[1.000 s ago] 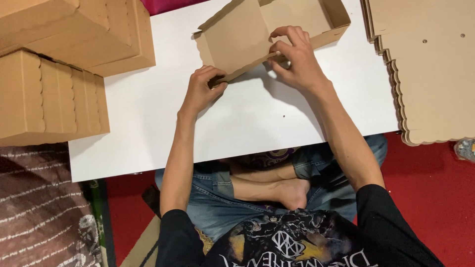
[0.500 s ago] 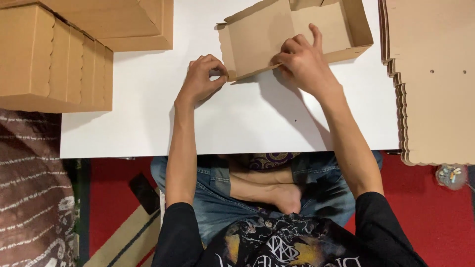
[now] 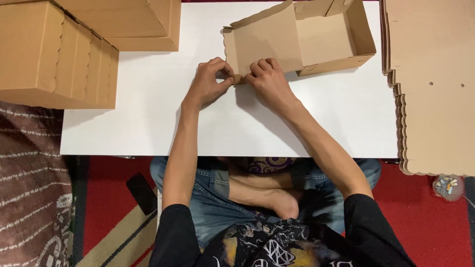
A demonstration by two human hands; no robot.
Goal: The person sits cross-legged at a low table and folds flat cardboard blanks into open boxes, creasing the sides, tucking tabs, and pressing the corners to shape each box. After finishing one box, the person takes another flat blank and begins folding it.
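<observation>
Pinching with both hands at the near corner of a half-formed cardboard box [image 3: 297, 42]: left hand [image 3: 210, 81] curled, thumb and forefinger closed on the small corner tab at the flap's lower left; right hand [image 3: 267, 84] just beside it at 3 o'clock, fingertips [image 3: 261, 65] pressed down on the flap's lower edge, knuckles up. Nearly touching, the two hands, thumbs meeting at the tab.

Sitting at 12 o'clock on the white table [image 3: 148, 123], the box, tray part at 1 o'clock already standing with its walls up and floor showing. Near flap leaning, not yet folded home; scalloped left edge free. About midway, by the look of it: body shaped, front flap and its corner to be tucked, lid unclosed.

Forearms converging from 6 o'clock, elbows out, wrists low over the table, left wrist bent slightly inward.

Finished closed boxes [image 3: 59, 59] stacked at 10 o'clock. Flat unfolded sheets [image 3: 435, 99] piled at 3 o'clock, hanging off the table's edge over a red carpet [image 3: 435, 222]. Legs crossed beneath.
</observation>
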